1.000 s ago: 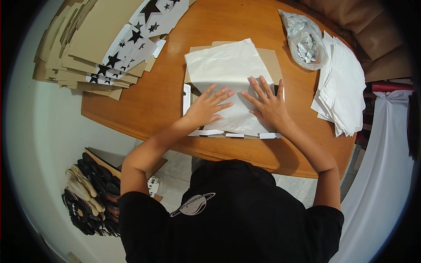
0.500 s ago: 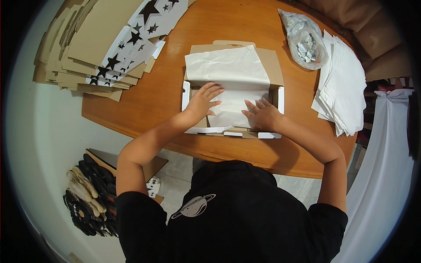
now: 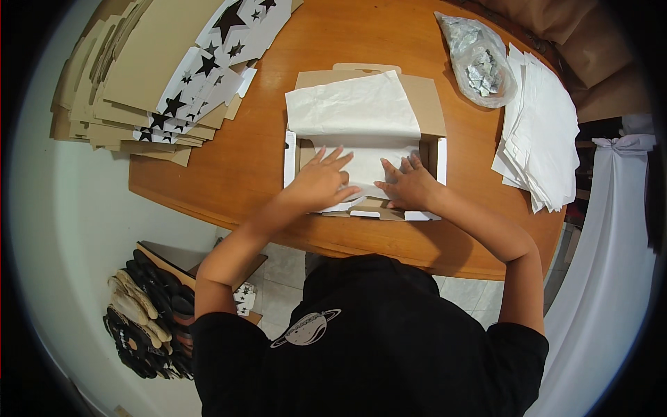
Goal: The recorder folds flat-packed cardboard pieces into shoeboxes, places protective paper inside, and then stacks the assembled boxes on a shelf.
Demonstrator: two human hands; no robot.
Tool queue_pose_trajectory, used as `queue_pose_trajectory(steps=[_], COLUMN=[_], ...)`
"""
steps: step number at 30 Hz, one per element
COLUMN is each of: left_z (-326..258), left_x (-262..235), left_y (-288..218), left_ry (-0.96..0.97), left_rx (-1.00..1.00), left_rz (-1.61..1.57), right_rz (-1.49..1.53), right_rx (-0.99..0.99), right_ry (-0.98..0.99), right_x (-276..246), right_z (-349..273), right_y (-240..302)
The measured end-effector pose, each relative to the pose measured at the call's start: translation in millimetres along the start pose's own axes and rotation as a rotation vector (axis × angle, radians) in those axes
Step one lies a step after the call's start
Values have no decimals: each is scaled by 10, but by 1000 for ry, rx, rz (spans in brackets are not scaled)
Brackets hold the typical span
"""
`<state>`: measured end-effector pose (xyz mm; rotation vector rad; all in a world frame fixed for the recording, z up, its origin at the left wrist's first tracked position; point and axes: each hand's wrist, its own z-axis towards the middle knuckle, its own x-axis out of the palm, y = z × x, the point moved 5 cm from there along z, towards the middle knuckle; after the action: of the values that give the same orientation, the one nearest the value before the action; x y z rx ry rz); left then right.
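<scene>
The left hand (image 3: 321, 182) lies flat, fingers spread wide, pressing on the white tissue paper (image 3: 361, 132) inside the open cardboard box (image 3: 425, 104); it grips nothing. The right hand (image 3: 410, 186) rests just beside it, also flat and open, fingers pointing toward the far wall of the box, palm down on the same sheet. The tissue paper lines the floor of the box and its far part drapes up over the box's raised lid. The box sits near the front edge of the round wooden tabletop (image 3: 236, 167), directly ahead of the person. To the right of the box lies a stack of white paper sheets (image 3: 542, 139), well apart from it. Beyond the box's right corner sits a clear plastic bag (image 3: 479, 59) of small silvery pieces, just beside that stack. To the left of the box, a heap of flattened cardboard blanks (image 3: 139, 76), some white with black stars, overhangs the tabletop's edge. Below the tabletop, left of the box, dark shoes (image 3: 149, 313) lie on the floor.
</scene>
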<state>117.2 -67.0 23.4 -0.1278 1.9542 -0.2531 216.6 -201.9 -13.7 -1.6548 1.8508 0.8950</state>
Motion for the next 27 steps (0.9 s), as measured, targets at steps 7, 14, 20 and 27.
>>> queue_pose_trajectory(steps=[7,14,20,27], left_z=[-244,-177,171,245], left_x=[136,115,296,518], left_y=[-185,-32,108,141], left_ry=[-84,18,58,207], left_rx=[136,181,17,81], left_rz=[-541,-955,-256,132], right_rz=[22,-51,79,322], right_rx=[-30,-73,-27,-213], right_ry=[37,80,107,-196], right_x=[-101,-90,-108,-590], right_z=[14,6,11,-206], right_y=[-18,-31,84,-105])
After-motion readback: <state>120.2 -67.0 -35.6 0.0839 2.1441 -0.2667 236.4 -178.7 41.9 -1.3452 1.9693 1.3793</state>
